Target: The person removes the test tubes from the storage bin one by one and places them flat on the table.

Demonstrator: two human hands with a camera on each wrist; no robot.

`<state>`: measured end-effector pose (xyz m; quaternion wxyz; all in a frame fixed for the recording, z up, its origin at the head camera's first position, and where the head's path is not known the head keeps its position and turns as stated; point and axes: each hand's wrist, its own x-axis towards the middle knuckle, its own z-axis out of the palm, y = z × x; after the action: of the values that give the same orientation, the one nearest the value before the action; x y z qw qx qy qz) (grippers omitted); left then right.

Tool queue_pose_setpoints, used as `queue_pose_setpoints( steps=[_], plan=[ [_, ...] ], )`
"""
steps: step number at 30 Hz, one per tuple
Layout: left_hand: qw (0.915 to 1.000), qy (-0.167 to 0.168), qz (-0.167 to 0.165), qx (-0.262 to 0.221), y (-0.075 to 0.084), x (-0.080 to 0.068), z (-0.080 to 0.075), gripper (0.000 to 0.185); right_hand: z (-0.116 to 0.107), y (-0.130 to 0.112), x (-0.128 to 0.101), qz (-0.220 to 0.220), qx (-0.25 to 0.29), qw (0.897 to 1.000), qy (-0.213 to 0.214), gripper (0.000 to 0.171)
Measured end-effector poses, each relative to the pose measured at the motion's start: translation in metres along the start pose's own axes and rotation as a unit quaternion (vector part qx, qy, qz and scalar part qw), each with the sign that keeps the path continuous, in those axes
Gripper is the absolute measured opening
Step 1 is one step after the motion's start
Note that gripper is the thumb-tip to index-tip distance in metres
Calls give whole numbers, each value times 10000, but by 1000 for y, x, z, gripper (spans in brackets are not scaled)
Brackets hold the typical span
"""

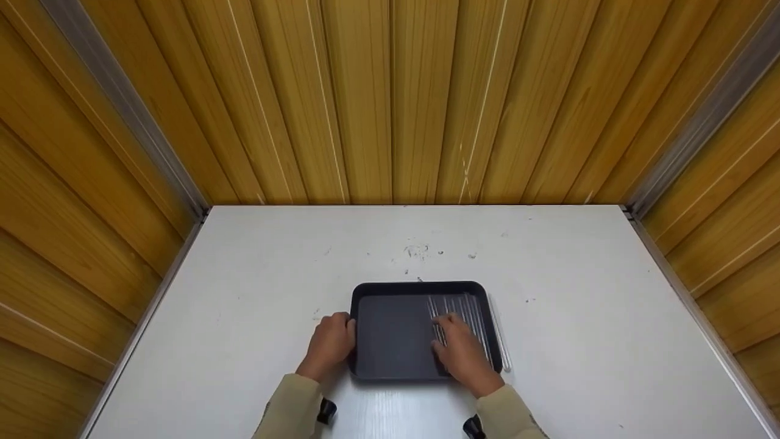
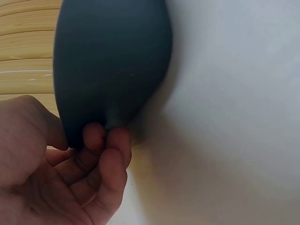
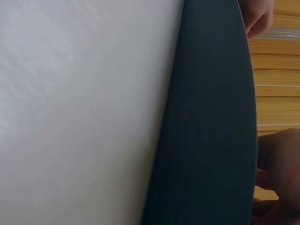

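the left hand (image 1: 329,342) grips the left rim of the dark tray (image 1: 390,335) with curled fingers. the right hand (image 1: 464,353) lies inside the tray on a row of clear rods (image 1: 458,312); whether it is pinching one, i cannot tell. the rods lie under and just beyond its fingers, long axis pointing away from the person. the step seems to be picking a rod; next it needs a fine pinch on one.
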<state>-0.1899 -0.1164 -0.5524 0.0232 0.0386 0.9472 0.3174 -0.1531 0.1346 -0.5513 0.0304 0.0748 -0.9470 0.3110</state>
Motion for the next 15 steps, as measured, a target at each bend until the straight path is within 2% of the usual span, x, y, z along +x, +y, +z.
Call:
queue_pose_setpoints(
  steps=[15],
  plan=[
    [9999,8,-55,98,2,0,1,20,5,-9,0,-357,-668,9971,-25,34]
  ],
)
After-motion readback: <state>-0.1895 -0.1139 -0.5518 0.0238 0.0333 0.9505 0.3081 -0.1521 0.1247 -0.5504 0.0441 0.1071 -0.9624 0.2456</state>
